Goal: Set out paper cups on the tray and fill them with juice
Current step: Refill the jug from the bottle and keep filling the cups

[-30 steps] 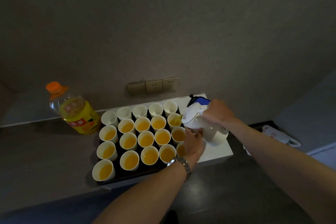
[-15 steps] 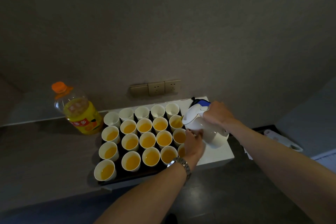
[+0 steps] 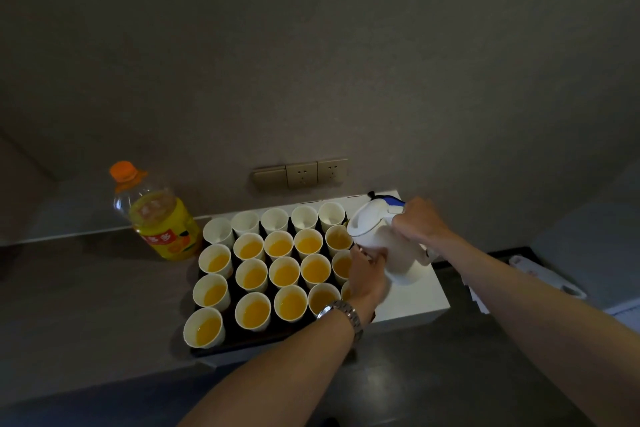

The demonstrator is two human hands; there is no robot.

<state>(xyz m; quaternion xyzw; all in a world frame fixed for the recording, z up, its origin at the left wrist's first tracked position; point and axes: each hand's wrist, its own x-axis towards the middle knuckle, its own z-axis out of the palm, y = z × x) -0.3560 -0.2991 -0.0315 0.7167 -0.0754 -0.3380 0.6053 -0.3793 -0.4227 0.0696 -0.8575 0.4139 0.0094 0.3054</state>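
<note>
Little change over the last second: white kettle-style jug (image 3: 384,246) stays tilted over the right end of the tray (image 3: 221,350), spout at the second-row rightmost cup (image 3: 338,240), which already shows juice; view has only shifted a bit. Judging by that, this pour is about done and the five back-row cups (image 3: 275,219) look empty, so they are what's left; the other cups hold orange juice. Right hand (image 3: 417,225) wrapped round the jug handle, left hand (image 3: 367,270) fingers curled against the jug body from below, steadying it. Jug's long axis leans from base at lower right up to lid at upper left, spout pointing left toward the cups. Jug is held off the white board (image 3: 415,298), just beside the tray. Juice bottle (image 3: 159,218) stands upright left of tray, well apart from both hands
</note>
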